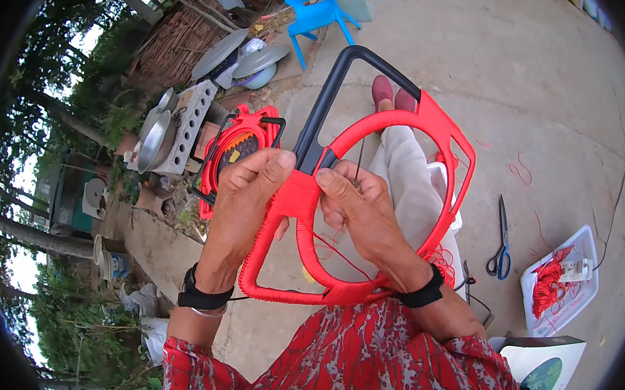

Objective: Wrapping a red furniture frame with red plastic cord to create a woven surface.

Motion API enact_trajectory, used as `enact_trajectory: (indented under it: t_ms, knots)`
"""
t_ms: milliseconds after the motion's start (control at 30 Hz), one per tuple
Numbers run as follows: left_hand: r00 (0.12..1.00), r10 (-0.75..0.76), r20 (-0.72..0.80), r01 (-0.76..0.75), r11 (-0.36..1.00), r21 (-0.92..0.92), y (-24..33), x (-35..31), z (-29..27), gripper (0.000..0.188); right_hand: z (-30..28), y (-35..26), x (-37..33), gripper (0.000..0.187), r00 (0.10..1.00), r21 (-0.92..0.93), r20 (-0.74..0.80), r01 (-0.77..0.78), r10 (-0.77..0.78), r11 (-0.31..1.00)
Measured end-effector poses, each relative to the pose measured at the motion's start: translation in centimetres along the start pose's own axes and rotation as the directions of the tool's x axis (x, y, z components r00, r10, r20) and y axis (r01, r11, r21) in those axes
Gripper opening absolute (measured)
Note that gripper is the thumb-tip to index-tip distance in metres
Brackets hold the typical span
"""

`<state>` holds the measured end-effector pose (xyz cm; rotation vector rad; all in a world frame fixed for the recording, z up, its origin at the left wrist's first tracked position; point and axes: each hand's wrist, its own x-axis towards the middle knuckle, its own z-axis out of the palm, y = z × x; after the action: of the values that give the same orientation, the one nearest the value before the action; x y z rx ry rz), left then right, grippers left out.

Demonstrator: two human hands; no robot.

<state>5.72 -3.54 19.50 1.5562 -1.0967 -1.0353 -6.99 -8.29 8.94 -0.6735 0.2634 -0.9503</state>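
A large black frame (324, 101) with a round ring inside it is held up in front of me, most of it wrapped in red cord. Its upper left bars are bare black. My left hand (249, 190) is closed on the left side, thumb on top of the wrapped part. At the junction of ring and side bar, my right hand (359, 202) pinches the frame, its thumb beside a short bare black stretch (327, 158). A thin red strand (344, 257) crosses the ring's opening below my hands. The fingers beneath the frame are partly hidden.
Scissors (501, 248) lie on the concrete to the right, by a white basket (587, 287) of red cord (552, 288). Similar red frames (240, 146) are stacked at left. A blue chair (313, 10), metal pans (155, 140) and a box (557, 371) stand around.
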Motion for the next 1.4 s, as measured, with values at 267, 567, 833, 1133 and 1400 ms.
enact_trajectory:
  t_ms: [267, 567, 833, 1133, 1400]
  knots:
    - [0.989, -0.043, 0.143, 0.063, 0.988, -0.139, -2.2, -1.7, -2.9, 0.050, 0.0, -0.1, 0.5, 0.027, 0.999, -0.037, -0.005, 0.051, -0.051, 0.998]
    - [0.994, -0.076, 0.082, 0.081, 0.995, -0.059, -2.7, -5.9, -3.5, 0.035, -0.2, 0.0, 0.9, 0.027, 0.998, -0.001, -0.050, 0.043, -0.043, 0.999]
    - [0.995, 0.061, -0.074, -0.058, 0.997, 0.041, -3.2, -5.8, -2.3, 0.034, 0.0, -0.4, 1.3, 0.026, 0.998, -0.011, -0.051, 0.042, -0.042, 0.999]
    - [0.995, 0.068, -0.069, -0.063, 0.995, 0.076, -3.4, -5.8, -2.0, 0.029, 1.0, -0.4, 1.4, 0.021, 0.996, 0.008, -0.027, 0.086, -0.086, 0.996]
    - [0.994, 0.052, -0.093, -0.041, 0.992, 0.121, -3.4, -5.8, -1.6, 0.029, 1.5, 1.6, 0.8, 0.018, 0.986, 0.124, -0.120, 0.128, -0.114, 0.984]
